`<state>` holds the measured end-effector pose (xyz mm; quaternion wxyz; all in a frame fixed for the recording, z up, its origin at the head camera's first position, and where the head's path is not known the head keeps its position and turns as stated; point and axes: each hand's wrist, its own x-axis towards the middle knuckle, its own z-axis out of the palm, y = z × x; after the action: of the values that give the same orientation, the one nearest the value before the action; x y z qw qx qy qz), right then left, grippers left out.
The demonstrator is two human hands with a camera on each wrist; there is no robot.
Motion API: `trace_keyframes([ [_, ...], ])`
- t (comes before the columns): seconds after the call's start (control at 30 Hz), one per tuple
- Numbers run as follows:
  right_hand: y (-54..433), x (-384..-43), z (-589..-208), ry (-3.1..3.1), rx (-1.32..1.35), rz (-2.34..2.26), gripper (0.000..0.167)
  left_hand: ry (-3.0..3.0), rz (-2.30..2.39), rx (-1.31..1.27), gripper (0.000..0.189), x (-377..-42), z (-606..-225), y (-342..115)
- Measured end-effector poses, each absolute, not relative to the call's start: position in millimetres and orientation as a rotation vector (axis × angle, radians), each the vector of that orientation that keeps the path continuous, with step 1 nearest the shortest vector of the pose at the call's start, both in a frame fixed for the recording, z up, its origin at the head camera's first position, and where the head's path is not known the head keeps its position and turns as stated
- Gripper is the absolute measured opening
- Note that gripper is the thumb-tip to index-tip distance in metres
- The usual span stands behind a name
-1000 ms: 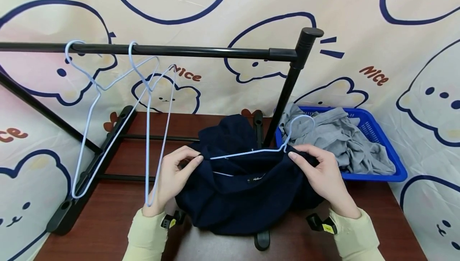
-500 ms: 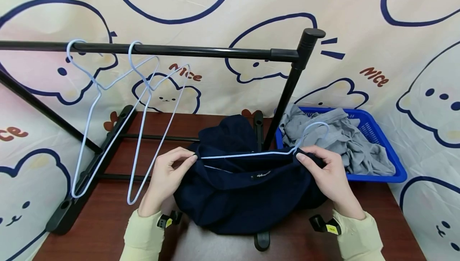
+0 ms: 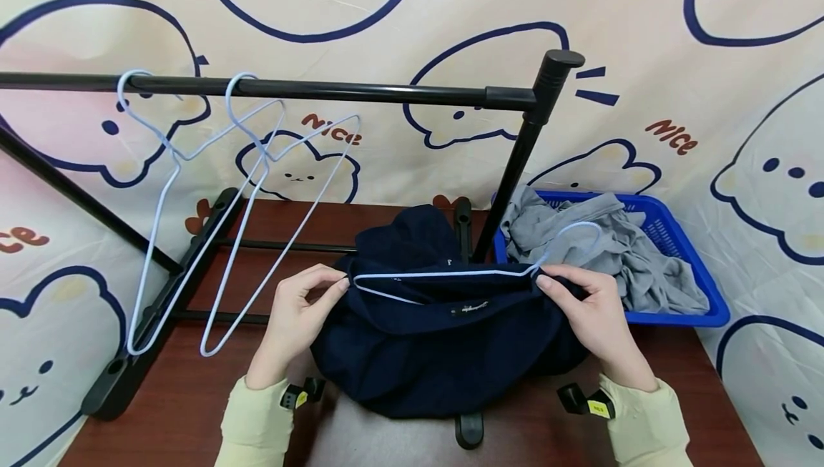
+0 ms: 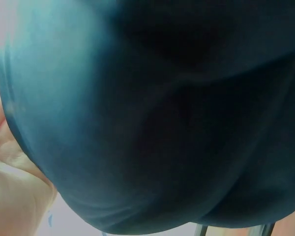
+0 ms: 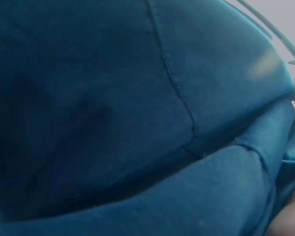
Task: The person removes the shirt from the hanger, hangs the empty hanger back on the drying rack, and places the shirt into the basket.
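In the head view a navy garment (image 3: 444, 367) lies bunched at the middle of the table, its wide opening facing me and a small dark label inside. My left hand (image 3: 299, 313) pinches the left end of that opening between thumb and fingers. At the right end, my right hand (image 3: 589, 306) pinches the cloth close to a light blue hanger (image 3: 450, 274). The hanger's bar spans the opening, and its hook sticks out to the right past my fingers. Navy cloth fills most of both wrist views, hiding the fingertips there.
Two more light blue hangers hang from the black rack's rail (image 3: 360, 91) at the left. Behind my right hand stands a blue basket (image 3: 698, 277) with grey clothes (image 3: 618, 267). The rack's post rises between garment and basket.
The hanger in the garment has shifted right, its hook now further over the basket. Both hands have spread slightly, stretching the opening. The nearer hanger on the rail has swung left at its bottom.
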<state>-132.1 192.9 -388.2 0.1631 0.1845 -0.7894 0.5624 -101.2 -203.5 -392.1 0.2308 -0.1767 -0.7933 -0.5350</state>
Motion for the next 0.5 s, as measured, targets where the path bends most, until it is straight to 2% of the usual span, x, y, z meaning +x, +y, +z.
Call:
trace_keyframes([
  [0.23,190,-133,-391,-2.194,0.479,1.713,0.02,-2.162,-1.487,-0.472,0.02,-117,-424,-210],
  [0.5,176,-139,-396,-2.063,0.384,1.861,0.014,-2.222,-1.56,-0.339,0.01,-132,-443,-195],
])
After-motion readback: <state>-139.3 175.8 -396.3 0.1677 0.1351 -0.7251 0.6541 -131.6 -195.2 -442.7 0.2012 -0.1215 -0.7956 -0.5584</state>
